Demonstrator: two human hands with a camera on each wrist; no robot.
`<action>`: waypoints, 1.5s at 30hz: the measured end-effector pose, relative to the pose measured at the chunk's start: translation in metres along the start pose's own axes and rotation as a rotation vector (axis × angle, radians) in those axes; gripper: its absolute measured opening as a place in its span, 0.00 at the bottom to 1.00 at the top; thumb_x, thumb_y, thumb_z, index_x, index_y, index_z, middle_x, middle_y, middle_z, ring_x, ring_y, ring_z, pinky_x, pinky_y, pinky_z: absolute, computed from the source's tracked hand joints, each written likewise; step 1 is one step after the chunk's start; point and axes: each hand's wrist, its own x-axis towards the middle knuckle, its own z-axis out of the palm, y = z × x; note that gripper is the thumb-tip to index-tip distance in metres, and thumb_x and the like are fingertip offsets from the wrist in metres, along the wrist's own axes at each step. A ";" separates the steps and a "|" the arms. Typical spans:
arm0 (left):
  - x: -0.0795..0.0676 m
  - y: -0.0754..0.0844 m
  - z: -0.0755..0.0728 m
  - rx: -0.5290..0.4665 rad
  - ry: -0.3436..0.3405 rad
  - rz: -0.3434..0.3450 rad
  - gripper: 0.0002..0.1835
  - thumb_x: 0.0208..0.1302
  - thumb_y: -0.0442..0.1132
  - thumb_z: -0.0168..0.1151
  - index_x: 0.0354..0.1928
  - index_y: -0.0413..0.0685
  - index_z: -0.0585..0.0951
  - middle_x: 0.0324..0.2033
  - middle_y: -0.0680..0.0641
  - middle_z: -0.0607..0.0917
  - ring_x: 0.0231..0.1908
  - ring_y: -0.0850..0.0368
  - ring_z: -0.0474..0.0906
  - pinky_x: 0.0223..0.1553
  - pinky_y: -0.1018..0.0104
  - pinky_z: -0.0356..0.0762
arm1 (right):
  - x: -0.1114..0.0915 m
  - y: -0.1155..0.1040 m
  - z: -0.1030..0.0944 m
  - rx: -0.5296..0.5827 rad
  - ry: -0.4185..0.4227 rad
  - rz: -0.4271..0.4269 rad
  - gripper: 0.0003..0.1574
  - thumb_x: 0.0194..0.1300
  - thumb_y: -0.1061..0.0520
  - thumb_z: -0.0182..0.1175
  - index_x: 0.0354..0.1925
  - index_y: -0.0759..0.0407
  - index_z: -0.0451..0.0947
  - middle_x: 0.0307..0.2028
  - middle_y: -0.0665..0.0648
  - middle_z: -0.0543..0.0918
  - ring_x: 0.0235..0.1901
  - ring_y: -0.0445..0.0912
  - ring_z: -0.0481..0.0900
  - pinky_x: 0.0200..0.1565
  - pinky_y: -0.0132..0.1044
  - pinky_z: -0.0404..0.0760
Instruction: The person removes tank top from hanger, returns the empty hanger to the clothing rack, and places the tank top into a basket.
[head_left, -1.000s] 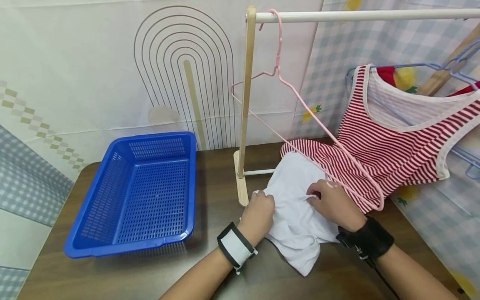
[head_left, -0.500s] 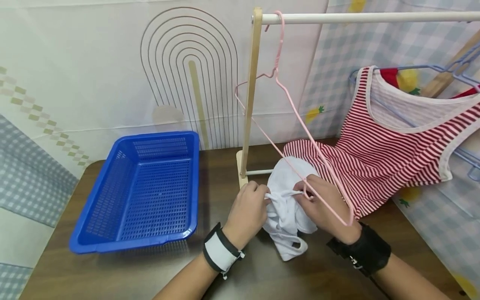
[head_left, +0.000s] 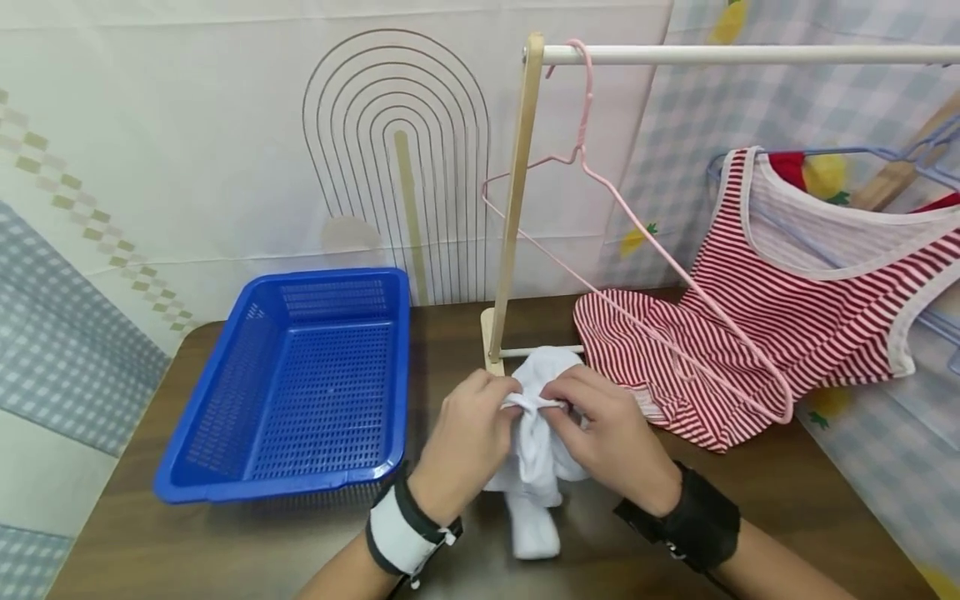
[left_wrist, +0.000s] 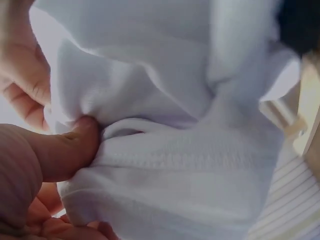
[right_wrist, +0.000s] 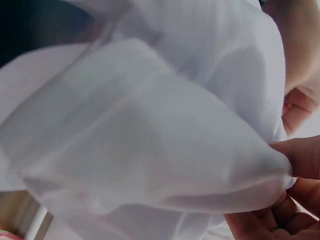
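A crumpled white garment (head_left: 536, 454) hangs bunched between the two hands, its lower end trailing down toward the table front. My left hand (head_left: 468, 433) pinches one side of its edge, and my right hand (head_left: 607, 429) pinches the other side close by. In the left wrist view a stitched hem runs across the white cloth (left_wrist: 190, 190), with the left thumb (left_wrist: 70, 150) pressed on it. Thumb and fingers of the right hand grip a folded corner of the cloth (right_wrist: 150, 130) in the right wrist view. The garment's full shape is hidden by its folds.
A blue perforated basket (head_left: 281, 490) stands on the wooden table (head_left: 255, 550) at left. Behind the hands rises a rack with a wooden post (head_left: 517, 196) and white bar (head_left: 720, 55). It carries a bare pink hanger (head_left: 637, 225) and a red-striped tank top (head_left: 810, 308) on a blue hanger.
Both hands have drawn together with the white garment and shifted toward the front, bunching it up. The right hand has come clear of the pink hanger, which has swung back to the right.
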 end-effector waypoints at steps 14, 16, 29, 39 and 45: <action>0.017 -0.006 -0.082 0.113 0.162 0.000 0.11 0.58 0.26 0.73 0.43 0.40 0.88 0.34 0.43 0.87 0.34 0.48 0.85 0.38 0.56 0.85 | 0.064 -0.053 0.035 0.065 0.196 -0.233 0.03 0.69 0.63 0.64 0.39 0.63 0.83 0.37 0.56 0.82 0.35 0.42 0.77 0.37 0.28 0.77; 0.020 -0.006 -0.095 0.130 0.185 -0.006 0.12 0.58 0.25 0.72 0.44 0.39 0.88 0.34 0.41 0.87 0.35 0.47 0.86 0.38 0.55 0.85 | 0.076 -0.061 0.039 0.082 0.221 -0.248 0.03 0.68 0.64 0.65 0.39 0.64 0.84 0.37 0.57 0.83 0.36 0.43 0.79 0.38 0.29 0.79; 0.025 -0.016 -0.164 0.293 0.308 0.034 0.14 0.65 0.27 0.66 0.48 0.47 0.91 0.37 0.38 0.87 0.38 0.42 0.85 0.42 0.54 0.79 | 0.133 -0.097 0.065 0.234 0.267 -0.337 0.03 0.65 0.67 0.67 0.38 0.66 0.85 0.36 0.58 0.86 0.38 0.43 0.82 0.45 0.27 0.83; 0.020 -0.037 -0.185 0.390 0.407 0.030 0.15 0.64 0.29 0.63 0.46 0.52 0.92 0.36 0.37 0.87 0.32 0.40 0.80 0.39 0.67 0.69 | 0.158 -0.108 0.080 0.349 0.206 -0.385 0.04 0.68 0.66 0.65 0.41 0.66 0.85 0.38 0.59 0.86 0.37 0.41 0.79 0.44 0.22 0.78; 0.029 -0.048 -0.172 0.368 0.183 0.056 0.14 0.58 0.19 0.65 0.43 0.37 0.90 0.33 0.34 0.84 0.33 0.38 0.82 0.35 0.47 0.80 | 0.152 -0.080 0.107 0.282 0.115 -0.300 0.03 0.69 0.66 0.62 0.39 0.64 0.83 0.35 0.56 0.83 0.37 0.41 0.78 0.44 0.22 0.76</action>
